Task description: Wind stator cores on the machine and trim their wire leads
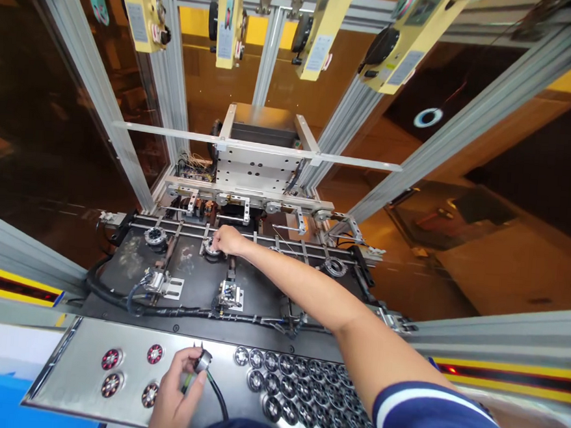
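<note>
The metal tray (79, 362) shines; amber panels (201, 81) look dim.

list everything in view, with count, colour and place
Box-shaped units: four, yellow, along the top
Metal posts: several, silver, around the machine
Perforated metal plate: one, silver, upper middle
Machine bed: one, black, centre
Round metal fixtures: at least three, silver, on the bed
Long bars: two, yellow and black, side edges
Metal tray: one, silver, front
Red-spoked rings: four, red and black, tray's left
Grey metal rings: over twenty, dark grey, tray's right
Flat sheet: one, blue, bottom left
Short metal cylinder: one, grey, front centre
Cables: several, black, bed front, below cylinder
Sleeve: one, navy and white, lower right
Left hand: one, bare, gripping the cylinder
Right hand: one, bare, at second fixture from left
</note>
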The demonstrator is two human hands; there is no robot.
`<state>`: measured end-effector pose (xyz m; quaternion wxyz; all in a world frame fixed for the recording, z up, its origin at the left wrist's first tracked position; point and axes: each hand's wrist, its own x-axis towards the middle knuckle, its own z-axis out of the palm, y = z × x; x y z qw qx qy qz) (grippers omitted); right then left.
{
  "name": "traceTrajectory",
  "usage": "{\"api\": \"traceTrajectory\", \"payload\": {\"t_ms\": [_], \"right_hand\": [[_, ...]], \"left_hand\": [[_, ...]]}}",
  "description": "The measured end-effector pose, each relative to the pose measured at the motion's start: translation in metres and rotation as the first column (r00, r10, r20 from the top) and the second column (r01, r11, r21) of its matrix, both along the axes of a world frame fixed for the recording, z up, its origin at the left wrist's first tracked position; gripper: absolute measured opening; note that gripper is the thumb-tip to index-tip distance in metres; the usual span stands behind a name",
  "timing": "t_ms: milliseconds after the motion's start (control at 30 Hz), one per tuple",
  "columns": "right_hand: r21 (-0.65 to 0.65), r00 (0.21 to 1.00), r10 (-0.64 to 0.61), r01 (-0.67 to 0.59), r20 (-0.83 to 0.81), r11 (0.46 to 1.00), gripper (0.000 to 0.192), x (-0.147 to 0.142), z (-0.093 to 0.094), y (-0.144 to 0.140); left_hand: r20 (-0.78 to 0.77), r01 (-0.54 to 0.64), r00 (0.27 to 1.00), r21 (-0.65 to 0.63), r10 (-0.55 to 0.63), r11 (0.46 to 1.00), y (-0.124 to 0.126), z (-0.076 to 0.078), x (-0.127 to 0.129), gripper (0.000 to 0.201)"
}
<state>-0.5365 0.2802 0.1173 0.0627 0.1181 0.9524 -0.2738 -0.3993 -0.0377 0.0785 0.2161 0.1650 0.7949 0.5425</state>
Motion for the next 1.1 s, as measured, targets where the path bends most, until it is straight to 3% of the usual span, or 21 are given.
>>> {"api": "traceTrajectory", "payload": {"t_ms": [133,267,400,500,600,667,733,767,833,933,1033,1100], "right_hand": [[0.132,0.988,0.151,-0.145,-0.04,0.981,0.032,0.023,0.007,0.0],[0.226,0.947,0.316,-0.296,-0.058,0.928,0.033,0.05,0.006,0.001],[0.284,0.929,0.36,-0.323,-0.088,0.903,0.034,0.056,0.011,-0.001],[0.293,0.92,0.349,-0.289,-0.179,0.911,0.034,0.059,0.033,-0.014],[0.243,0.877,0.353,-0.284,-0.326,0.928,0.037,0.084,0.063,-0.044],[0.185,0.815,0.413,-0.369,-0.408,0.911,0.048,0.115,0.078,-0.071],[0.104,0.726,0.481,-0.499,-0.492,0.86,0.062,0.151,0.082,-0.1],[0.029,0.667,0.459,-0.549,-0.587,0.835,0.06,0.168,0.08,-0.113],[-0.04,0.588,0.339,-0.536,-0.734,0.843,0.041,0.197,0.071,-0.137],[-0.025,0.54,0.159,-0.317,-0.826,0.948,0.022,0.225,0.052,-0.157],[-0.106,0.6,0.027,-0.184,-0.8,0.977,0.023,0.243,0.043,-0.154],[-0.273,0.706,-0.037,-0.224,-0.707,0.936,0.024,0.253,0.044,-0.142]], "left_hand": [[0.113,-0.094,0.99,0.114,0.081,0.989,-0.006,0.015,-0.009,0.048],[0.213,-0.177,0.966,0.125,0.148,0.976,-0.024,0.032,-0.022,0.051],[0.277,-0.225,0.946,0.176,0.171,0.958,-0.033,0.051,-0.029,0.051],[0.186,-0.163,0.975,0.239,0.119,0.957,-0.033,0.063,-0.027,0.048],[0.089,-0.061,0.995,0.283,0.038,0.957,-0.036,0.069,-0.023,0.043],[0.071,-0.017,0.997,0.304,-0.005,0.953,-0.039,0.071,-0.019,0.039],[0.06,0.016,0.997,0.323,-0.038,0.946,-0.039,0.071,-0.014,0.032],[0.055,0.031,0.997,0.334,-0.053,0.942,-0.038,0.072,-0.011,0.03],[0.063,0.061,0.994,0.36,-0.089,0.931,-0.031,0.072,-0.004,0.027],[0.174,0.047,0.977,0.387,-0.122,0.921,-0.016,0.067,0.005,0.034],[0.283,0.0,0.954,0.334,-0.1,0.943,-0.005,0.058,0.011,0.043],[0.286,0.025,0.953,0.266,-0.104,0.964,-0.002,0.054,0.013,0.046]]}}
